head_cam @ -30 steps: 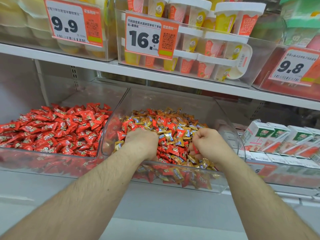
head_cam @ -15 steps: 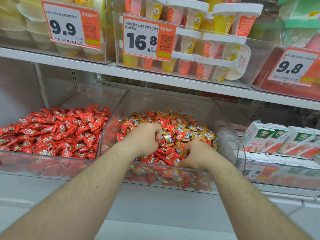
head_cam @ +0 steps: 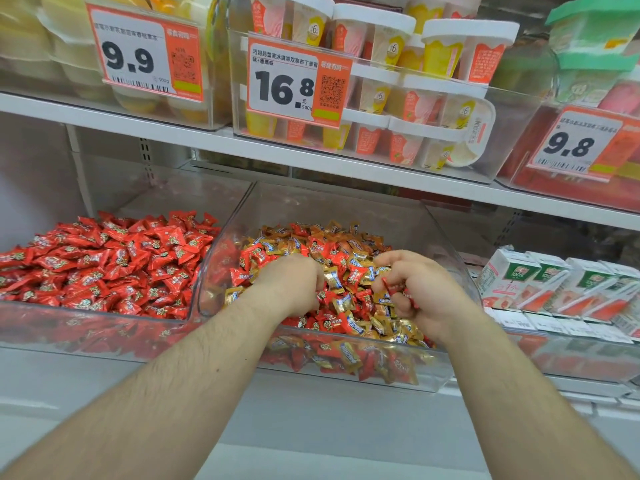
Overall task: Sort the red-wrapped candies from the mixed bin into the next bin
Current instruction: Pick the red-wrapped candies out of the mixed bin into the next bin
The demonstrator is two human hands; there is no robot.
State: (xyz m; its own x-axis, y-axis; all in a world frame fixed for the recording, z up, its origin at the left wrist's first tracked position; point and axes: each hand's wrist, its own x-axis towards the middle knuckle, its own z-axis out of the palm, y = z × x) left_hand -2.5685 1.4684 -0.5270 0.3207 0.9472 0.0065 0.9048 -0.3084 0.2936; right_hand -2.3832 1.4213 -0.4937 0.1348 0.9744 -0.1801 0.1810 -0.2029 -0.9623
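A clear mixed bin (head_cam: 446, 244) in the middle of the shelf holds red-wrapped candies (head_cam: 334, 323) jumbled with gold-wrapped candies (head_cam: 341, 303). To its left a second clear bin (head_cam: 104, 337) is filled with red-wrapped candies only (head_cam: 114, 261). My left hand (head_cam: 289, 284) lies knuckles up on the mixed pile, its fingers curled down into the candies and hidden. My right hand (head_cam: 420, 292) is raised a little over the pile's right side and grips red-wrapped candies in its curled fingers.
White juice cartons (head_cam: 554, 285) lie in a bin to the right. The upper shelf (head_cam: 311, 157) overhangs the bins, carrying pudding cups (head_cam: 408, 98) and price tags 9.9 (head_cam: 145, 53), 16.8 (head_cam: 294, 81) and 9.8 (head_cam: 578, 143).
My right hand has lifted off the front of the pile and moved right, now showing red candies in its grip. My left hand has stayed on the pile, shifted slightly.
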